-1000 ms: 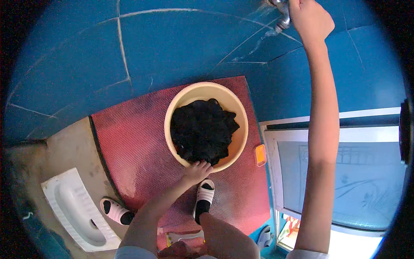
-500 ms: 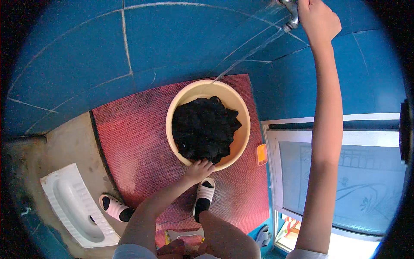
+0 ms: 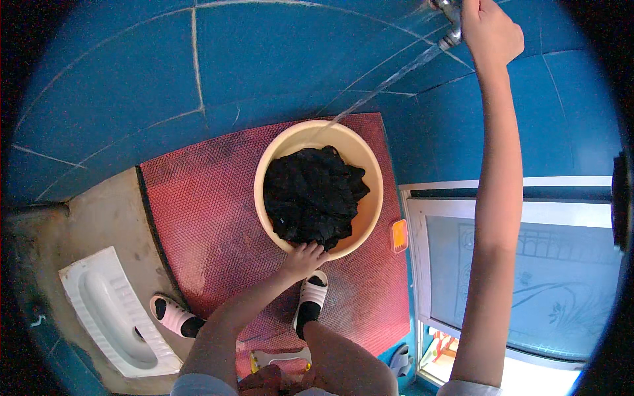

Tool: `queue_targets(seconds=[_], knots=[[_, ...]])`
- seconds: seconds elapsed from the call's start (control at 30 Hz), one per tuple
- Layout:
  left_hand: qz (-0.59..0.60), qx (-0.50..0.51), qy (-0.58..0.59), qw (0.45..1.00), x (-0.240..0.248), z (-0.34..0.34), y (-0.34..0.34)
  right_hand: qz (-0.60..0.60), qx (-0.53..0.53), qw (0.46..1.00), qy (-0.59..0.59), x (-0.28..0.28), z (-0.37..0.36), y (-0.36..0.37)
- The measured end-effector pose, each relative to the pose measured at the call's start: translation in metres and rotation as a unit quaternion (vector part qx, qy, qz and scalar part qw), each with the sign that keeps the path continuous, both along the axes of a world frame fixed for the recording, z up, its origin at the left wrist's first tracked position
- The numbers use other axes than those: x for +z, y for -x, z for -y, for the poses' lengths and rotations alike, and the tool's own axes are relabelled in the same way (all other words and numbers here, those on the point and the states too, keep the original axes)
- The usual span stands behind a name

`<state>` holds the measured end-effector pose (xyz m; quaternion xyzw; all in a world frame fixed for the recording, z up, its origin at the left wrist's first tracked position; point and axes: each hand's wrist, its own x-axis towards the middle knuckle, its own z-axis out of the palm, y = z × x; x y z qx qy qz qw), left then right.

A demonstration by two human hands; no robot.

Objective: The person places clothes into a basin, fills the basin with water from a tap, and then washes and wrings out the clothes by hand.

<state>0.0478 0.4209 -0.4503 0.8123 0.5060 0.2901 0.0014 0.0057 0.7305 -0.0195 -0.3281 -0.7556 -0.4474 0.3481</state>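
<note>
A round cream-coloured basin (image 3: pixel 375 168) stands on the red mat with a heap of wet-looking black clothes (image 3: pixel 310 195) in it. My left hand (image 3: pixel 304 259) is hooked over the basin's near rim, its fingertips against the edge of the black clothes. Up at the wall, my right hand (image 3: pixel 493 36) is closed round the top of a metal tap (image 3: pixel 452 33); the handle itself is mostly hidden by the hand. From the spout a stream of water (image 3: pixel 389 82) runs down to the left into the basin's far side.
Blue tiled walls (image 3: pixel 264 59) rise behind the red textured mat (image 3: pixel 198 218). An orange soap dish (image 3: pixel 399 235) lies right of the basin. At the left is a white squat toilet (image 3: pixel 115 317); at the right, a white-framed door (image 3: pixel 422 264). My slippered feet flank the mat's near part.
The water stream looks thicker than before. Both hands keep their places, the right at the tap and the left at the basin rim; the clothes look the same.
</note>
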Motion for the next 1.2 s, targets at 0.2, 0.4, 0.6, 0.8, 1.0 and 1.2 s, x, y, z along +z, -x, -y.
queue_targets(seconds=[0.2,0.4,0.6,0.8,1.0,1.2], knots=[[0.055,-0.089,0.065,0.992,0.002,0.012,0.015,0.000,0.007,1.000,-0.017,-0.006,-0.010,-0.002],[-0.130,-0.320,0.332,0.878,0.028,0.085,0.103,0.011,0.050,0.999,-0.009,0.004,-0.014,-0.003],[-0.285,-0.305,0.417,0.808,0.034,0.165,0.156,0.020,0.097,0.993,0.060,-0.012,0.028,-0.025],[-0.316,-0.202,0.304,0.876,0.054,0.240,0.184,-0.187,0.228,0.874,0.386,-0.070,0.209,-0.122],[-0.299,-0.122,0.156,0.934,0.045,0.264,0.172,-0.375,-0.195,0.759,0.495,-0.273,0.440,-0.367],[-0.264,-0.057,0.040,0.962,0.022,0.299,0.172,-0.242,-0.442,0.492,0.710,-0.399,0.669,-0.477]])
